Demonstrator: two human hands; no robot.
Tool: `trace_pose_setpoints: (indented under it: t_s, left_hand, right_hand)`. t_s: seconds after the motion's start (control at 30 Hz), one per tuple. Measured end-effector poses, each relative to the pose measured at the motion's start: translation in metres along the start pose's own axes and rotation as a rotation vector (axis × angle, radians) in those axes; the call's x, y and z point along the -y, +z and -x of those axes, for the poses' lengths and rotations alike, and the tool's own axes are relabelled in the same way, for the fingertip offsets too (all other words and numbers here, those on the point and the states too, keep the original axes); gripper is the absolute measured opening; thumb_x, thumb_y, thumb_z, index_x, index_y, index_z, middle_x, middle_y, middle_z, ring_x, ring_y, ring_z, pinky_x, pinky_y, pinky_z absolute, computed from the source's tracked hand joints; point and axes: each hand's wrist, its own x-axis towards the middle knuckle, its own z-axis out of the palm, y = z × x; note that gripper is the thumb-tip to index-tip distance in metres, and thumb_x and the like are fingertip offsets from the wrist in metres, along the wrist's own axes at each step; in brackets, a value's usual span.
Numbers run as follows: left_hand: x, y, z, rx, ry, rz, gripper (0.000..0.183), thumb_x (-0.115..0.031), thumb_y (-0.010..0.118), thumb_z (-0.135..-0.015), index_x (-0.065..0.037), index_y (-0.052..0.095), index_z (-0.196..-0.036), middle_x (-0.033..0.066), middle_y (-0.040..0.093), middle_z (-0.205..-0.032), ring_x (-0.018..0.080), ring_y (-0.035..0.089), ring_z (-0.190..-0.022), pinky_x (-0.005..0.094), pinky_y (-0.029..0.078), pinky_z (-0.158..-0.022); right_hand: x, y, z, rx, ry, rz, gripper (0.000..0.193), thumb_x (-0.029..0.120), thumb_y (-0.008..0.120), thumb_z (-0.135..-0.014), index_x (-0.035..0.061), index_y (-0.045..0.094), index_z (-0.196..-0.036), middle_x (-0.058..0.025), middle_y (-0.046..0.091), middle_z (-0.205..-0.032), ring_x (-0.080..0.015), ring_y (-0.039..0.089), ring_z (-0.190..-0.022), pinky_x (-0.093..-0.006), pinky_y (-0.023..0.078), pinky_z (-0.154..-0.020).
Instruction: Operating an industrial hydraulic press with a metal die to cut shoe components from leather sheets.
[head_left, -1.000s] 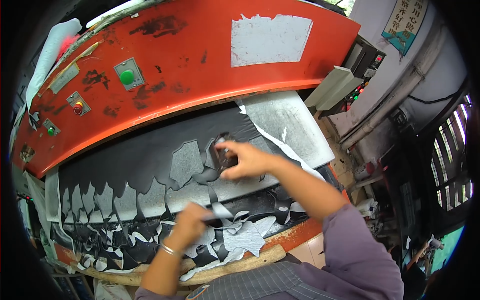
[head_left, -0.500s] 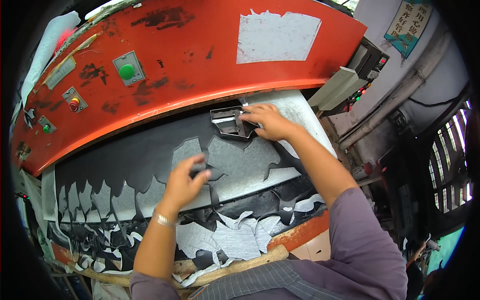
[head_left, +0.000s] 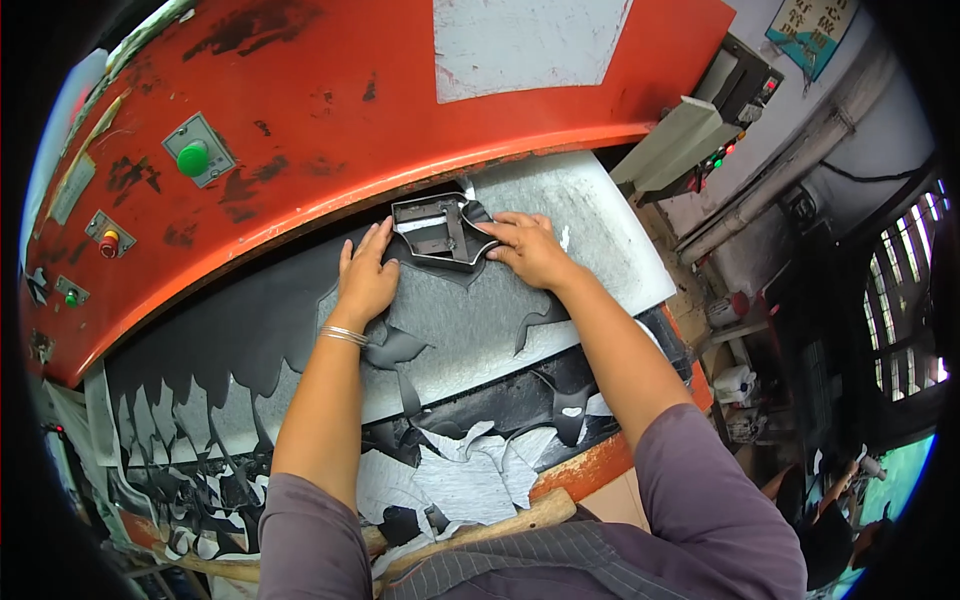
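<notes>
A metal-walled cutting die [head_left: 447, 250] with inner crossbars lies near the edge of a black sheet [head_left: 240, 300] on the pale cutting board [head_left: 590, 210]. My right hand [head_left: 535, 248] grips the die's right end, thumb in front and fingers behind. At the die's left corner, my left hand [head_left: 368, 278] rests on the sheet with its fingers stretched out. A dark curled scrap [head_left: 477, 212] sits by my right fingertips. Beneath my left wrist, a loose dark offcut [head_left: 396, 346] lies on the board.
The red press beam [head_left: 330, 130] spans the far side, carrying a green button [head_left: 193, 158] and a red knob [head_left: 109, 243]. Ragged strips hang over the board's near edge. Pale scraps [head_left: 465, 480] are piled before me, and a control box [head_left: 735, 90] stands at the right.
My left hand has moved up and right from above the board to the die's left side. The right hand stays on the die. The view has shifted a little.
</notes>
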Motion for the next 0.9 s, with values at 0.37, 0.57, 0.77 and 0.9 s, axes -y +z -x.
trace_pose_setpoints:
  t_s: [0.37,0.57,0.77,0.9]
  left_hand:
    - [0.008,0.000,0.023,-0.048,0.123,0.067,0.060,-0.008,0.046,-0.084,-0.004,0.037,-0.143,0.0155,0.052,-0.137,0.0232,0.037,-0.137,0.0443,0.016,-0.116]
    - [0.000,0.001,0.021,-0.066,0.114,0.035,0.060,-0.008,0.046,-0.083,-0.005,0.038,-0.143,0.0196,0.049,-0.138,0.0243,0.038,-0.136,0.0435,0.017,-0.116]
    - [0.000,-0.005,0.015,-0.067,0.091,0.008,0.062,-0.011,0.048,-0.083,-0.005,0.037,-0.143,0.0201,0.047,-0.139,0.0248,0.040,-0.134,0.0425,0.017,-0.116]
    - [0.010,-0.032,0.039,-0.169,0.013,0.091,0.060,-0.012,0.055,-0.083,-0.004,0.042,-0.140,0.0205,0.048,-0.138,0.0253,0.045,-0.131,0.0381,0.029,-0.111]
  right_hand:
    - [-0.014,-0.007,-0.010,0.073,-0.078,-0.110,0.039,0.024,0.071,-0.080,0.0221,0.066,-0.119,-0.0108,0.058,-0.125,-0.0261,0.048,-0.121,-0.0405,0.026,-0.105]
    - [-0.018,-0.005,-0.009,0.046,-0.074,-0.063,0.038,0.025,0.070,-0.081,0.0230,0.066,-0.120,-0.0101,0.059,-0.126,-0.0264,0.048,-0.121,-0.0408,0.027,-0.105]
    - [-0.013,-0.011,-0.016,0.071,-0.066,-0.042,0.041,0.026,0.068,-0.083,0.0241,0.063,-0.124,-0.0116,0.057,-0.128,-0.0274,0.046,-0.124,-0.0400,0.026,-0.107]
    - [0.016,-0.008,-0.016,0.049,0.044,-0.011,0.057,0.033,0.072,-0.078,0.0227,0.056,-0.132,-0.0135,0.053,-0.133,-0.0301,0.042,-0.129,-0.0422,0.027,-0.108]
